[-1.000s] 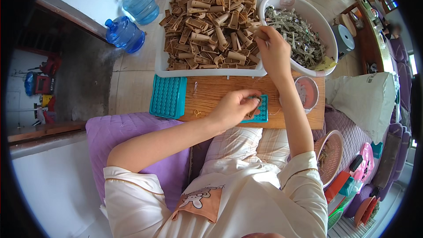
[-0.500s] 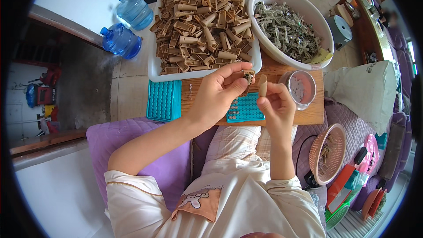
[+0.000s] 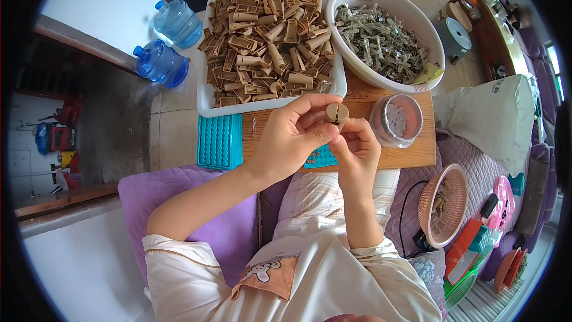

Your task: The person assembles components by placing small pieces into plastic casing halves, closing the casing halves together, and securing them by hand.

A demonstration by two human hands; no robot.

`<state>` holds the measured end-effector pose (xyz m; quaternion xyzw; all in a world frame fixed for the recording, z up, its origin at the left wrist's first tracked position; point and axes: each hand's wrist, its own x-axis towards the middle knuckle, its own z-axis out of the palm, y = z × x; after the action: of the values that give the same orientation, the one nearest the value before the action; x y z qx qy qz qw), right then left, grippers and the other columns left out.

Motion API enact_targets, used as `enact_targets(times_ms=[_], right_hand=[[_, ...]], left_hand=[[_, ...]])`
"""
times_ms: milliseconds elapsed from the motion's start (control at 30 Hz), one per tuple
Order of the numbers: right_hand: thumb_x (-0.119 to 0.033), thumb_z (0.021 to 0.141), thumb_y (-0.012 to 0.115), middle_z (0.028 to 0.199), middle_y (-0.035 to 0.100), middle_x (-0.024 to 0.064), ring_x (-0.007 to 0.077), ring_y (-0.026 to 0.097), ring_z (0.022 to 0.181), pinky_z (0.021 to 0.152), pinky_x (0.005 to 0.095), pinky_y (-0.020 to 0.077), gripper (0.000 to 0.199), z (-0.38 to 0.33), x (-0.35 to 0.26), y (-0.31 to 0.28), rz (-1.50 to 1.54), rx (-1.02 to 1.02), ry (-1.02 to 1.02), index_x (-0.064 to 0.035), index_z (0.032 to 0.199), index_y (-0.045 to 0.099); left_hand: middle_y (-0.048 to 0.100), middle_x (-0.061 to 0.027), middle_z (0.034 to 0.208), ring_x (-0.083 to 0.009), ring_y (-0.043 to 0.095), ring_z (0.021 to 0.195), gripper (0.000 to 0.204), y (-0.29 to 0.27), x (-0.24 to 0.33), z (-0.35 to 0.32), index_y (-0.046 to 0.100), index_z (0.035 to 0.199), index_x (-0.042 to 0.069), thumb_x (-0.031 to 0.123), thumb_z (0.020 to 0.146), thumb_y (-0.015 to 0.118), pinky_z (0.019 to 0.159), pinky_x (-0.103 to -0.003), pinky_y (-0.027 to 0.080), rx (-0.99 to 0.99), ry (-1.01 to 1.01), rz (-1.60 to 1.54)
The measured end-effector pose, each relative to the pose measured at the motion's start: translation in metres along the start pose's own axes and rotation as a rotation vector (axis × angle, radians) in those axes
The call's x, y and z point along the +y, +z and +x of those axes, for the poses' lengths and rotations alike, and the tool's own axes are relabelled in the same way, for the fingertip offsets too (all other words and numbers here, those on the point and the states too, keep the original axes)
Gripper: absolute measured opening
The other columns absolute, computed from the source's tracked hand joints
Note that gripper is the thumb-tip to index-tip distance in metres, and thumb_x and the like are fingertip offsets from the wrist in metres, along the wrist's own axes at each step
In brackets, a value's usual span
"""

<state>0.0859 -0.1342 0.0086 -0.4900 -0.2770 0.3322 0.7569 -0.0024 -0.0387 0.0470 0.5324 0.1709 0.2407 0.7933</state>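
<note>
Two tan plastic casing halves (image 3: 337, 114) meet between my hands, their round end facing up with a narrow slit across it. My left hand (image 3: 295, 137) grips one half from the left, thumb and fingers closed. From the right, my right hand (image 3: 360, 150) pinches the other half. What lies inside the casing is hidden. Just below my hands, a teal tray (image 3: 322, 157) with small round metal parts in its pockets is partly covered by my fingers. Behind them is a white bin (image 3: 205, 92) heaped with loose tan casing halves (image 3: 268, 42).
A wooden table (image 3: 417, 152) carries stacked teal trays (image 3: 219, 143) on the left and a clear round tub (image 3: 411, 138) of small pale pieces on the right. Behind stands a white basin (image 3: 438, 53) of wired electronic parts (image 3: 381, 42). A pink basket (image 3: 426, 214) sits at right.
My right hand has moved left and brought its casing half against the one in my left hand. The electronic part seen in the left half is now covered. The view has shifted slightly.
</note>
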Motion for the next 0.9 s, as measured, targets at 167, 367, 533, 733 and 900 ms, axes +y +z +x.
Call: enact_targets(times_ms=[167, 367, 533, 733, 900], right_hand=[[-0.004, 0.076, 0.064, 0.088, 0.055, 0.0035, 0.0095, 0.053, 0.083, 0.075, 0.0227, 0.0427, 0.02, 0.003, 0.002, 0.0, -0.016, -0.009, 0.051, 0.002, 0.091, 0.051], [-0.001, 0.075, 0.059, 0.085, 0.057, 0.0071, 0.0119, 0.055, 0.078, 0.07, 0.0246, 0.0444, 0.018, 0.004, 0.004, 0.012, -0.251, -0.062, -0.002, 0.0011, 0.091, 0.051], [-0.001, 0.072, 0.055, 0.073, 0.056, 0.0093, 0.0208, 0.055, 0.065, 0.059, 0.0282, 0.0428, 0.003, -0.01, 0.007, 0.02, -0.336, -0.189, -0.076, 0.0016, 0.072, 0.054], [-0.001, 0.073, 0.054, 0.069, 0.054, 0.0093, 0.0215, 0.053, 0.061, 0.055, 0.029, 0.0416, 0.004, -0.015, 0.014, 0.025, -0.295, -0.121, -0.151, 0.0014, 0.069, 0.051], [-0.003, 0.075, 0.052, 0.071, 0.054, 0.0106, 0.0217, 0.054, 0.064, 0.055, 0.0295, 0.0416, 0.007, -0.011, 0.011, 0.015, -0.404, -0.176, -0.17, 0.0024, 0.07, 0.051]], left_hand=[[0.053, -0.0105, 0.109, -0.0134, 0.052, 0.098, 0.039, 0.0, -0.001, -0.002, 0.045, 0.117, 0.0, 0.006, 0.08, 0.058, 0.087, -0.026, 0.042, -0.023, -0.033, 0.049], [0.058, -0.0099, 0.094, -0.0168, 0.057, 0.085, 0.04, 0.0, -0.006, -0.006, 0.047, 0.114, 0.0, 0.022, 0.082, 0.058, 0.077, -0.027, 0.044, 0.009, 0.189, 0.511], [0.056, -0.0113, 0.078, -0.0274, 0.056, 0.062, 0.03, -0.001, -0.006, -0.009, 0.05, 0.095, 0.003, 0.03, 0.083, 0.053, 0.076, -0.033, 0.045, -0.047, 0.513, 0.763], [0.054, -0.0115, 0.079, -0.0277, 0.055, 0.064, 0.032, -0.002, -0.009, -0.009, 0.049, 0.093, 0.003, 0.033, 0.082, 0.053, 0.076, -0.034, 0.045, -0.062, 0.516, 0.759], [0.054, -0.0111, 0.085, -0.0218, 0.056, 0.075, 0.034, -0.004, -0.016, -0.008, 0.046, 0.098, 0.004, 0.034, 0.085, 0.049, 0.075, -0.031, 0.044, -0.133, 0.371, 0.664]])
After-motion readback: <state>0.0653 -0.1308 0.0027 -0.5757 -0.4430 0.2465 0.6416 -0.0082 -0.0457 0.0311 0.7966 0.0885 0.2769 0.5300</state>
